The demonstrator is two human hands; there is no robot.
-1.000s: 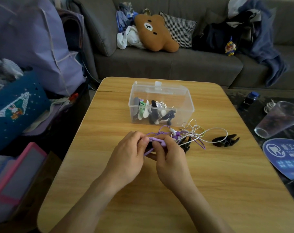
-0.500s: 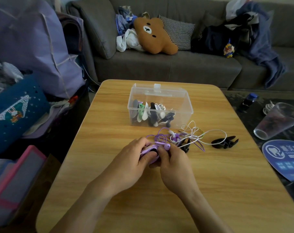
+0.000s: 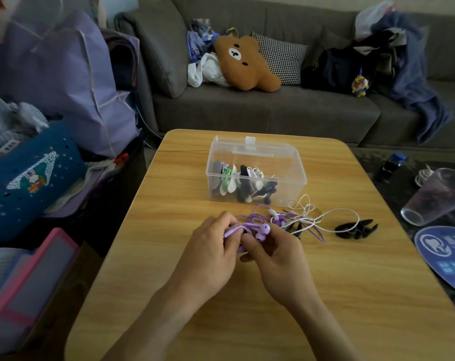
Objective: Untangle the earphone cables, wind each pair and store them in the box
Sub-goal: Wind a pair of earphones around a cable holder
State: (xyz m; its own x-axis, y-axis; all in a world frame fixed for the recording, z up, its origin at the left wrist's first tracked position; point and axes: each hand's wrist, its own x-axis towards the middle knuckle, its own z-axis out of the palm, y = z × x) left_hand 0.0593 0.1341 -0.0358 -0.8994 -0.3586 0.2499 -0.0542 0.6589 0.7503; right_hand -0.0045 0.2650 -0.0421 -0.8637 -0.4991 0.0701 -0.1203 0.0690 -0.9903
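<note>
Forearms enter from the near edge of the desk (image 3: 325, 295); bare wood lies on both sides of them and I note open room toward the near right corner.

Left hand (image 3: 208, 256): fingers curled, pinching the purple winder (image 3: 231, 231) and the cable bundled against it. Right hand (image 3: 281, 267): fingers curled, thumb and forefinger pinching just under the purple earbuds (image 3: 262, 231), two buds side by side at the fingertips. Both hands meet above the desk centre, touching each other.

Just beyond the hands, the purple cable (image 3: 255, 216) loops away to the right and runs into the white earphones (image 3: 309, 217), one pair, still tangled with it. One black winder (image 3: 296, 226) lies partly under that tangle; I cannot tell its full shape. Further right, apart from the tangle but crossed by a white loop, sit the black winders (image 3: 355, 229), count unclear, two at least.

Behind the tangle stands one clear box (image 3: 296, 165), lid tipped back, holding several wound pairs on the left side; right side of the box is bare. Desk beyond the box is open up to the far edge.

Right of the desk: one tipped plastic cup (image 3: 435, 196). Far: one sofa (image 3: 273, 110), one bear cushion (image 3: 243, 63).
</note>
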